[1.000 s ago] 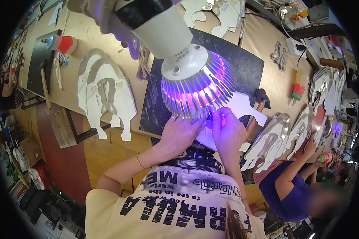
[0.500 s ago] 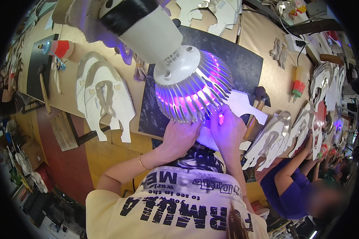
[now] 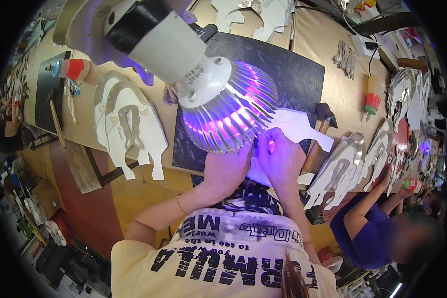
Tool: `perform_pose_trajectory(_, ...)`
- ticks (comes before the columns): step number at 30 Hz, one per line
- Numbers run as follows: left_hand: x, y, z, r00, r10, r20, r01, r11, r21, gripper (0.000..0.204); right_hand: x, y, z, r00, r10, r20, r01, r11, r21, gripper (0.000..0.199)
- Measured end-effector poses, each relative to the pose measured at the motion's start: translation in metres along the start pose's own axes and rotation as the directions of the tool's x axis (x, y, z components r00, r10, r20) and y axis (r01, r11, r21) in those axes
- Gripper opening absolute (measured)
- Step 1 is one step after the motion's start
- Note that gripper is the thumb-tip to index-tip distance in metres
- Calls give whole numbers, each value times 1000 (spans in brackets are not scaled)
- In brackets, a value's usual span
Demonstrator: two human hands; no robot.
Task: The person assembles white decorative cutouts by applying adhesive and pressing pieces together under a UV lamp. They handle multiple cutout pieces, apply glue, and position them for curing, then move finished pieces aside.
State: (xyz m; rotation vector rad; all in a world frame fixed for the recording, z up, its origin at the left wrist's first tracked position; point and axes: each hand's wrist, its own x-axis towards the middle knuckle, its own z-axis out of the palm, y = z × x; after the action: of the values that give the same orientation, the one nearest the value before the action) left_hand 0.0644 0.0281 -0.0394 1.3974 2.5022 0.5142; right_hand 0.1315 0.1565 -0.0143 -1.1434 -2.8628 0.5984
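Under the glowing purple lamp [image 3: 231, 111], my two hands are close together at the near edge of a black work board [image 3: 303, 74]. My right hand [image 3: 281, 158] has its thumb and fingers pinched on a white shoe upper piece [image 3: 259, 173], part of which shows between the hands. The ribbed lamp head hides the fingertips of my left hand [image 3: 227, 171], so its grip does not show. Just beyond my right hand, a white cut piece [image 3: 298, 126] lies on the board; whether it joins the held piece is hidden.
Stacked shoe uppers [image 3: 131, 124] lie left of the board, more uppers [image 3: 340, 166] to its right. A hammer [image 3: 319, 139] rests beside the board's right edge. A red-banded bottle [image 3: 374, 97] stands farther right. At the right, a co-worker [image 3: 370, 228] in purple sits working.
The lamp has shifted left in the view, baring more of the white cut piece. My hands keep nearly the same place and pose. A bottle in the co-worker's hand shows more plainly.
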Motion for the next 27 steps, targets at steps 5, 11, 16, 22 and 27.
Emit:
perform_pose_trajectory(5, 3, 1, -1, 1000, 9, 3, -9, 1000, 24, 55, -4, 7, 0, 995, 68, -67, -67, 998, 15, 30)
perform_pose_trajectory(11, 5, -3, 0, 996, 79, -45, -75, 994, 83, 55, -19, 18, 1, 975, 38, -220, 8, 979, 203, 14)
perform_pose_trajectory(16, 7, -5, -3, 991, 120, -52, -114, 988, 106, 62, -14, 22, 7, 964, -6, -266, 59, 980, 193, 10)
perform_pose_trajectory(22, 9, 1, 0, 990, 138, -37, -130, 978, 165, 67, -9, 25, 5, 974, 10, -228, 37, 979, 199, 12)
perform_pose_trajectory(27, 8, 4, -1, 995, 97, 25, -100, 980, 172, 72, -9, 23, 1, 984, 75, -162, -36, 973, 229, 15)
